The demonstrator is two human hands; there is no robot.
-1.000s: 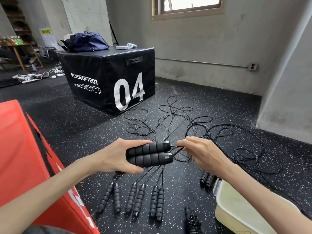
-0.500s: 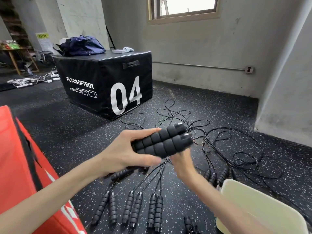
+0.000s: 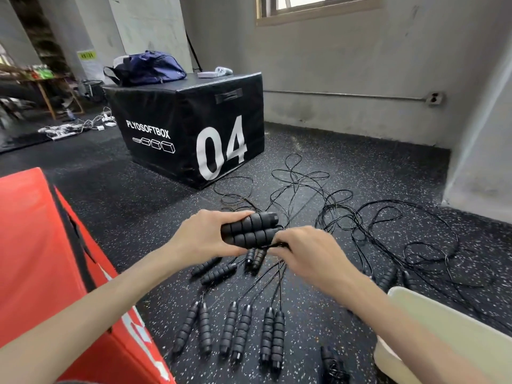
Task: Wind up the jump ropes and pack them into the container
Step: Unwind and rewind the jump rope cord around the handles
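My left hand (image 3: 205, 235) grips a pair of black foam jump rope handles (image 3: 253, 230) side by side above the floor. Just right of the handles, my right hand (image 3: 307, 252) pinches the thin black cord (image 3: 278, 245) at their ends. Several more handle pairs (image 3: 235, 331) lie in a row on the floor below my hands. Their cords (image 3: 360, 217) spread in a tangle toward the wall. A cream plastic container (image 3: 432, 322) sits at the lower right, partly hidden by my right forearm. One wound rope (image 3: 331, 361) lies beside it.
A red padded box (image 3: 41, 259) stands close on my left. A black plyo box marked 04 (image 3: 194, 134) stands ahead with a blue bag (image 3: 146, 68) on top. Grey walls close off the back and right. Cables and a table lie far left.
My right hand has come from under the handles back up to their right end with the cord. The handles have turned from a tilt back to nearly level.
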